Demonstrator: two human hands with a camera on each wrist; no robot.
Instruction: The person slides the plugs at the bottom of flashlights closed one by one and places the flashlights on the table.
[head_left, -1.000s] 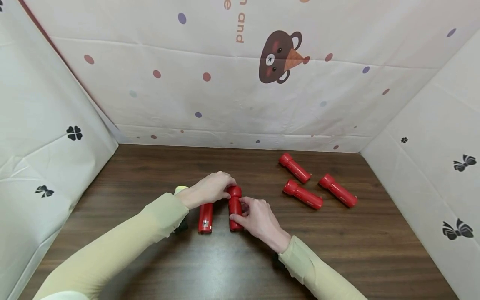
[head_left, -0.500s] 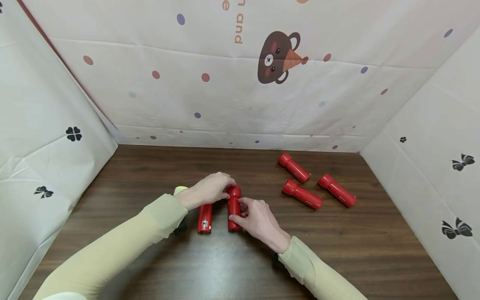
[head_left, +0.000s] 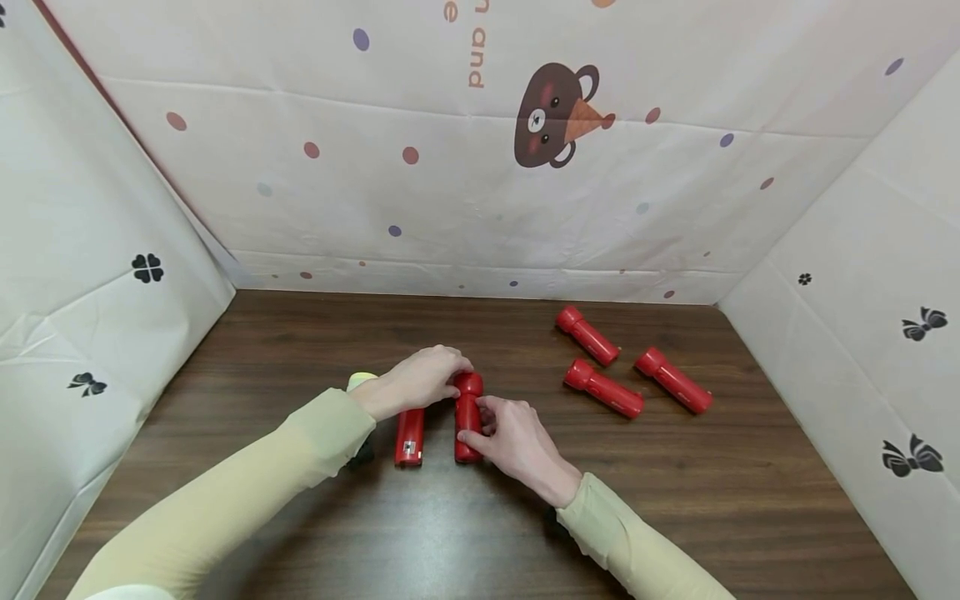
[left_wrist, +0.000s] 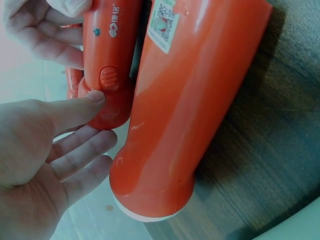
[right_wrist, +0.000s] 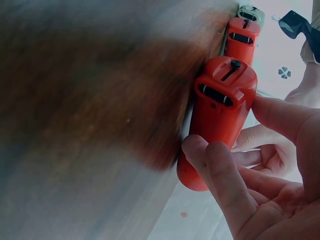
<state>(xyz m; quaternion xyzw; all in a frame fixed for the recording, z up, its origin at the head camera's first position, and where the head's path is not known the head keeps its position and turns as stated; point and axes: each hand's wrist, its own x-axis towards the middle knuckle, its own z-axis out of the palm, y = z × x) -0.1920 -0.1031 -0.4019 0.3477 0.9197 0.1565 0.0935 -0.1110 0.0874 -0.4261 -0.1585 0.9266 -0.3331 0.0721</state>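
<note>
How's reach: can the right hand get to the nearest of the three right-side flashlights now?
Likely yes, once free: the right hand grips the center flashlight, which the left hand also pinches. In the head view, only bare tabletop shows between the right hand and the nearest right-side flashlight.

Six flashlights in all, five red and one pale. The held flashlight (head_left: pixel 467 417) is one of the red; one red flashlight (head_left: pixel 410 437) lies just left of it, one pale flashlight (head_left: pixel 361 379), partly covered, farther left of it, and three red flashlights (head_left: pixel 604 389) well to its right. Two hands are on it, one left hand (head_left: pixel 420 379) and one right hand (head_left: pixel 517 433), with two sleeves (head_left: pixel 232 492) nearer than it. One table (head_left: pixel 450 533) is under it. Printed beyond it: one bear (head_left: pixel 546 117). Three black bows (head_left: pixel 912 456): one left of it, two right. Two clovers (head_left: pixel 147 267): one either side of it
</note>
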